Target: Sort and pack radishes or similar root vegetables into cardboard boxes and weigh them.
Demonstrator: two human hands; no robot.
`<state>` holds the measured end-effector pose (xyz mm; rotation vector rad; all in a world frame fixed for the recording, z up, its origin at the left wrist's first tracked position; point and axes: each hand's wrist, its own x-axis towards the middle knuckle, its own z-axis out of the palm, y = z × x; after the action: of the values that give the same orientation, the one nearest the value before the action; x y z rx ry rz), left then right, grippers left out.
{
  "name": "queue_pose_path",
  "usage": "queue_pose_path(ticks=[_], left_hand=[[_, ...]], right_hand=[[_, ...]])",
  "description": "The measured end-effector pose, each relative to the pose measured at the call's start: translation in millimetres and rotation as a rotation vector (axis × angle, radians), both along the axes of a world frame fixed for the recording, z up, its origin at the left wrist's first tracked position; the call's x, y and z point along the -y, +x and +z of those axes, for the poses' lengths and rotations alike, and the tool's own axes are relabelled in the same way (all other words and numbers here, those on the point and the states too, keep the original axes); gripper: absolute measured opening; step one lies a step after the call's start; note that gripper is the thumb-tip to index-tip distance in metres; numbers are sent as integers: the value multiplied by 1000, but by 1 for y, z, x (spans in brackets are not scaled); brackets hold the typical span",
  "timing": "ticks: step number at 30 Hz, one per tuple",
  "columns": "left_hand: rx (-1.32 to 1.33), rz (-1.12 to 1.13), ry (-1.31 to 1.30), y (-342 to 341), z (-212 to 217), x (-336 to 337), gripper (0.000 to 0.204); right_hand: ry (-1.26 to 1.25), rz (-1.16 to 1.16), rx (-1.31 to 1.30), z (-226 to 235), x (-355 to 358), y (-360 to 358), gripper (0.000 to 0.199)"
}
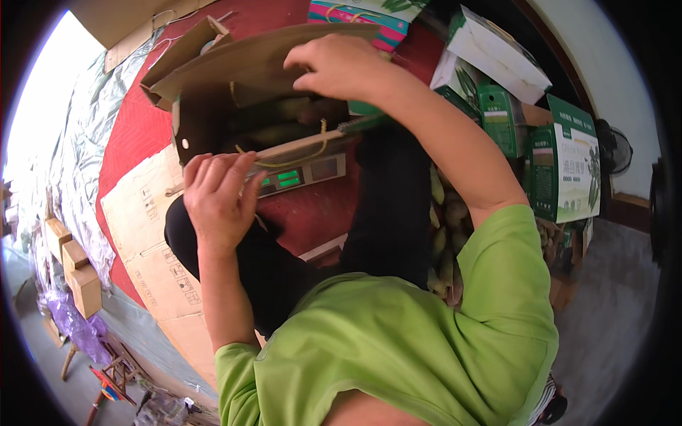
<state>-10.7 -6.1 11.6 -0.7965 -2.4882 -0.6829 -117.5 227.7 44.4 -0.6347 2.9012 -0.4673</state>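
Observation:
A brown cardboard box (206,92) stands open on a grey scale (312,172) with a green lit display. Greenish long produce lies inside the box (284,121), partly in shadow. My right hand (337,67) rests on the box's top flap, fingers curled over its edge. At the box's near edge, by the yellow string handle (298,157), my left hand (217,199) grips the rim, fingers bent. Both forearms come out of green sleeves.
Green and white cartons (568,170) stand stacked at the right, with more at the top (490,50). Produce (444,241) is piled beside my right arm. Flattened cardboard (153,241) lies on a red mat at left, next to silver sheeting (78,149).

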Motion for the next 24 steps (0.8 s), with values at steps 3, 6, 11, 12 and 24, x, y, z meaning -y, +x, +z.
queue_pose_path(ticks=[3, 6, 11, 12, 24], left_hand=[[-26, 44, -10, -1, 0, 0, 21], [-46, 107, -12, 3, -2, 1, 19], [-98, 170, -29, 2, -6, -1, 20], [-93, 153, -32, 2, -7, -1, 20], [-199, 202, -13, 1, -18, 0, 17]], right_hand=[[-276, -201, -44, -8, -59, 19, 36], [-416, -368, 21, -33, -123, 52, 35], [-374, -656, 75, -135, -214, 154, 31], [-318, -682, 69, -160, -222, 179, 30], [-337, -886, 521, -345, -157, 463, 24]])
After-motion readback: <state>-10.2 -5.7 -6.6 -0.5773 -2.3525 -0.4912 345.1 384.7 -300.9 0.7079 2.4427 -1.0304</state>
